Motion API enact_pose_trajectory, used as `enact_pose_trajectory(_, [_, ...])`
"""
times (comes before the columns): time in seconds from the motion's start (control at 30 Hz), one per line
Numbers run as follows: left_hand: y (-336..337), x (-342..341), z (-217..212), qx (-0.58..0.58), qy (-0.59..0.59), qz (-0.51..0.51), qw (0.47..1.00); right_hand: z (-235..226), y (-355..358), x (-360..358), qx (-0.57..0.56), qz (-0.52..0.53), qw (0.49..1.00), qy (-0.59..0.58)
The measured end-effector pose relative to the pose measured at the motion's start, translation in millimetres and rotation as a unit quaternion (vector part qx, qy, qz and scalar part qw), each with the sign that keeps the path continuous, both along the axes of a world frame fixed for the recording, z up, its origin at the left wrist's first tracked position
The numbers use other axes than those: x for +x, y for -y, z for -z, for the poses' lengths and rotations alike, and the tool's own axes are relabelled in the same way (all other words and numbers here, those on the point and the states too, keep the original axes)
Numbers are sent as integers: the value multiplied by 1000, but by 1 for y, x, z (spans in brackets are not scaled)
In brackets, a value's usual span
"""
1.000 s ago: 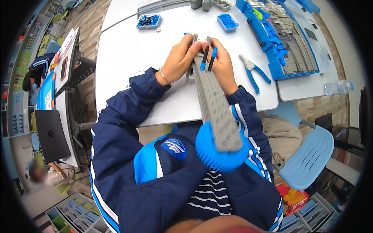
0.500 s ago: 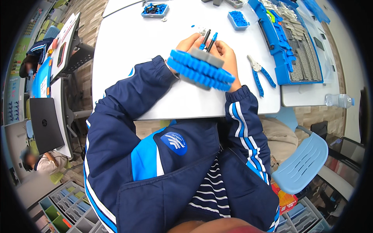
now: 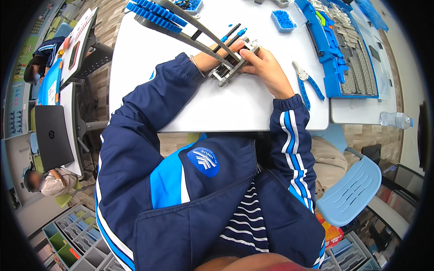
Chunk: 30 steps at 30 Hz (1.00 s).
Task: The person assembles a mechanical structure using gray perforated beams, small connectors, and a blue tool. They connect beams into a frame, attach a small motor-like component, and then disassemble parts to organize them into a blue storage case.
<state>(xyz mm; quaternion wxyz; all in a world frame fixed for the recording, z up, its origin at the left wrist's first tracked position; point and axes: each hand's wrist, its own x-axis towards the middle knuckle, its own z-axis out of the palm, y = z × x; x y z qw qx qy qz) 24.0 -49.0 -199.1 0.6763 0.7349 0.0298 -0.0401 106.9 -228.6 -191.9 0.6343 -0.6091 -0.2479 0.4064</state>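
Note:
Both of my hands hold a grey model built from plastic construction beams (image 3: pixel 199 44), raised over the white table. Two long beams stretch from it toward the far left, carrying blue toothed strips (image 3: pixel 158 17). My left hand (image 3: pixel 207 61) is closed around the beams' near end, its fingers partly hidden behind them. Thumb and fingers of my right hand (image 3: pixel 267 70) pinch the right side of the model's boxy grey base. Two thin shafts with black and blue parts (image 3: pixel 233 31) stick out beyond my left fingers.
On the white table (image 3: pixel 217 113) lie pliers with blue handles (image 3: pixel 303 77). A tub of blue pegs (image 3: pixel 283 21) and another tub of black and blue pieces (image 3: pixel 187 4) stand farther back. At right are a blue case of grey parts (image 3: pixel 350 67), a water bottle (image 3: pixel 395 119) and a blue chair (image 3: pixel 352 192).
The model has been turned: its blue toothed strips swung from near my wrists to the far left. Its grey base now shows between my hands, and my right hand grips the base's side.

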Motion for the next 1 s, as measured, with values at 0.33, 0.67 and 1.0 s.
enact_pose_trajectory(0.33, [-4,4,4,1,31,26,999,9,-1,-4,40,33,998,-24])
enact_pose_trajectory(0.67, [-4,-4,25,-122,-37,-64,990,1,-1,-8,54,89,995,2])
enact_pose_trajectory(1.0, [9,-27,12,-266,77,45,960,-3,4,-12,-21,212,958,193])
